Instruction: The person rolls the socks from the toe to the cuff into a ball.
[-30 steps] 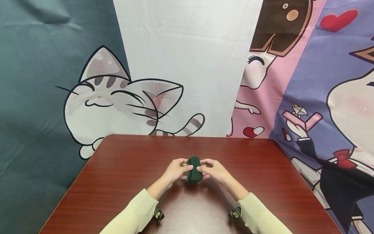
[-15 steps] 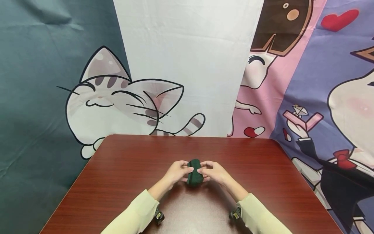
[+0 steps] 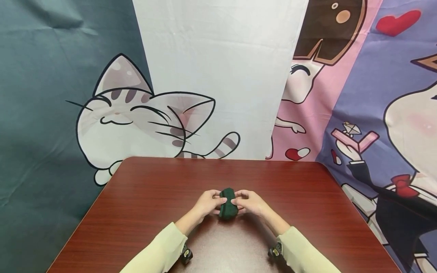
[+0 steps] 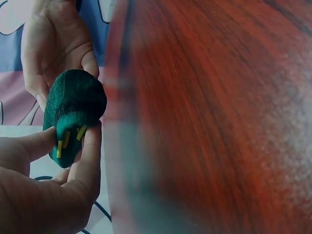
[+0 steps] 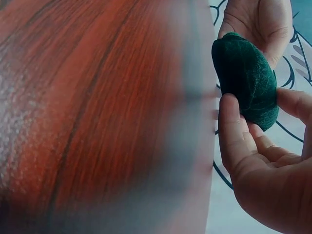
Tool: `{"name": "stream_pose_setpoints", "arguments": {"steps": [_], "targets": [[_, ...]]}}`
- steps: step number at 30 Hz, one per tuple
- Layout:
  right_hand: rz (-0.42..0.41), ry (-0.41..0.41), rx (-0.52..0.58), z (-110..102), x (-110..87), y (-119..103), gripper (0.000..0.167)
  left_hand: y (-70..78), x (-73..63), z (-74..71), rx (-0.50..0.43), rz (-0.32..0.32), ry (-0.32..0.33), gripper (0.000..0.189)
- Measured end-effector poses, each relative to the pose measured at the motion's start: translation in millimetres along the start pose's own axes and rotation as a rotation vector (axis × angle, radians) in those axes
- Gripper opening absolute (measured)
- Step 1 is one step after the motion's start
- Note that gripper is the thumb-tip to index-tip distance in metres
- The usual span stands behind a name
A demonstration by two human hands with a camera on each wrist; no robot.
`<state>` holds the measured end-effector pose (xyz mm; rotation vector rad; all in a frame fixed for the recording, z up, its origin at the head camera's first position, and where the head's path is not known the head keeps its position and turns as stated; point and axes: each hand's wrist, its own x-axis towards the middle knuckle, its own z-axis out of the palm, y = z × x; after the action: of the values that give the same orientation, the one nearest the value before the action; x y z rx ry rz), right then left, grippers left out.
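Note:
A dark green knit bundle (image 3: 227,209), which looks like a rolled-up pair of socks, is held up between both hands over the table. My left hand (image 3: 206,203) pinches its left side, thumb on the near face and fingers behind. On the opposite side, my right hand (image 3: 252,203) grips it in the same way. Small yellow marks show on the end of the sock bundle (image 4: 73,109) in the left wrist view. The right wrist view shows a plain, rounded green end of the sock bundle (image 5: 248,78). Fingers hide parts of its sides.
Beneath the hands spreads a reddish-brown wooden table (image 3: 164,176) with a glossy top. Behind its far edge hangs a printed cloth backdrop (image 3: 218,57) with a cartoon cat and figures. A dark wrist device (image 3: 186,254) sits under the left sleeve.
Both hands have come slightly down and toward the person, with the sock bundle between them. The grip looks much the same throughout.

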<state>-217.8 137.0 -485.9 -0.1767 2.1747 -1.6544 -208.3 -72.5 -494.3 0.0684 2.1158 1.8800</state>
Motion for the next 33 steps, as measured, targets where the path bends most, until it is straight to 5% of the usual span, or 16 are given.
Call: {"name": "stream_pose_setpoints", "arguments": {"steps": [22, 33], "targets": [[0.026, -0.046, 0.100, 1, 2.7, 13, 0.050, -13.2, 4.6, 7.5, 0.025, -0.026, 0.001, 0.038], [0.048, -0.027, 0.080, -1, 8.1, 19, 0.048, -16.7, 7.3, 12.7, 0.059, 0.027, 0.039, 0.037]]}}
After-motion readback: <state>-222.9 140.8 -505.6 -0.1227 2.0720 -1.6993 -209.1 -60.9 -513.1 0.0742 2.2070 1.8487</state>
